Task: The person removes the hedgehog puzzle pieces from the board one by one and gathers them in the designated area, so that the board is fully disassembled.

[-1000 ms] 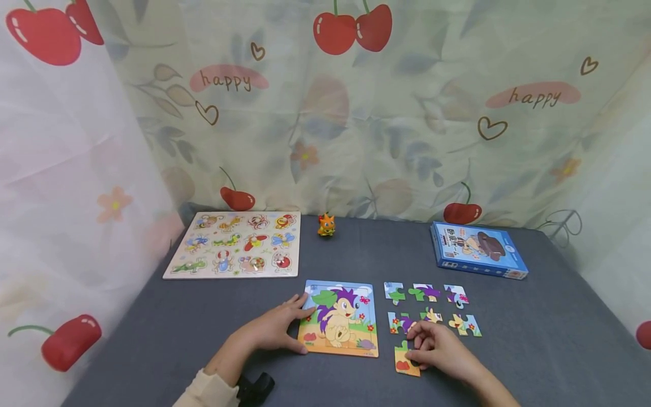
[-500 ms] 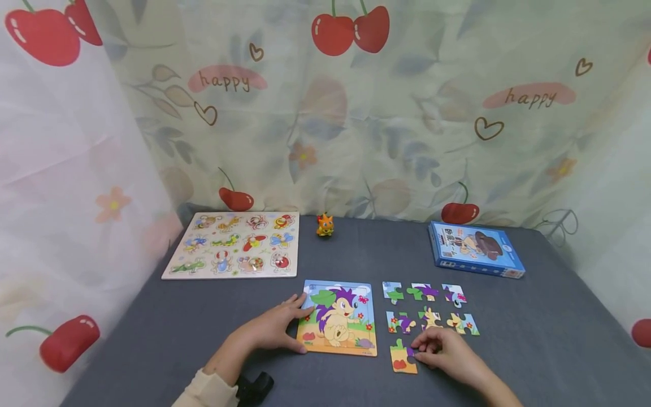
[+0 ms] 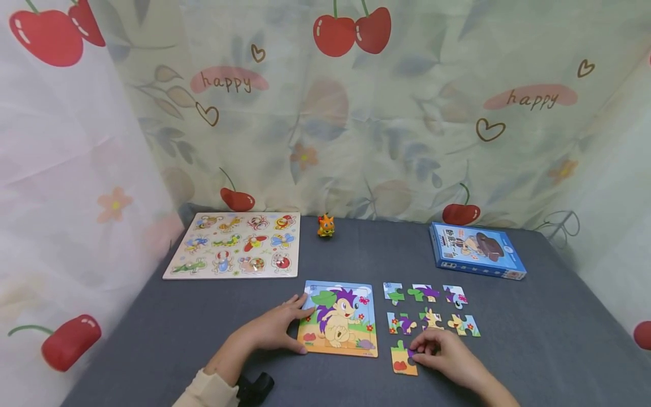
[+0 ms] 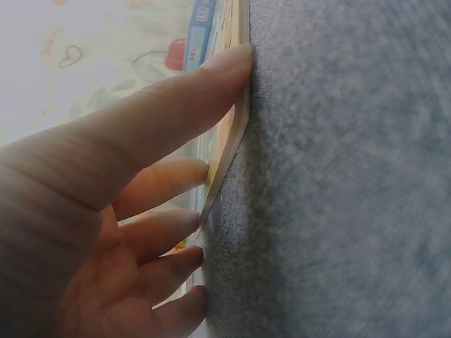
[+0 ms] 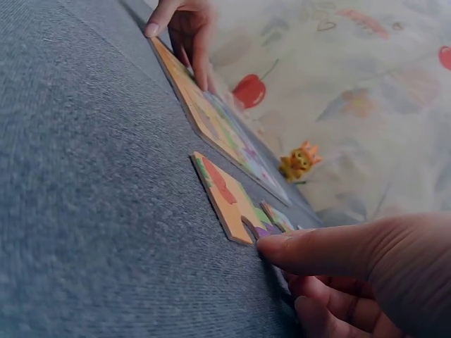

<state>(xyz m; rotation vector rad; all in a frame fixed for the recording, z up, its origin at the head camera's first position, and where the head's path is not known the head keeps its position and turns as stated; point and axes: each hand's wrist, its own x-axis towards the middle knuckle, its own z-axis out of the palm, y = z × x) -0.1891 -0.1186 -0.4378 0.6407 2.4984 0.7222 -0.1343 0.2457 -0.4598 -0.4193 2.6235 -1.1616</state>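
Observation:
In the head view, my left hand (image 3: 274, 328) rests at the left side of a square hedgehog puzzle board (image 3: 338, 319). The left wrist view has its thumb (image 4: 225, 74) on the board's edge, the other fingers spread and fairly straight. To the right of the board, my right hand (image 3: 443, 351) pinches the right edge of an orange-and-green puzzle piece (image 3: 403, 363) lying on the table. Its thumb (image 5: 282, 246) meets the piece's notched edge in the right wrist view; the other fingers are curled and partly hidden. Several more pieces, such as a purple-and-green one (image 3: 426, 292), lie in two rows beyond.
At the back left lies a white insect puzzle board (image 3: 238, 246). A small orange toy figure (image 3: 326, 225) stands at the back middle, and a blue box (image 3: 478, 249) at the back right. A black object (image 3: 256, 389) sits by the left wrist. Printed curtains enclose the grey table (image 3: 203, 316).
The puzzle piece by my right hand has shifted slightly left and straightened. My right fingers have moved down a little along its right edge. The left hand stays put.

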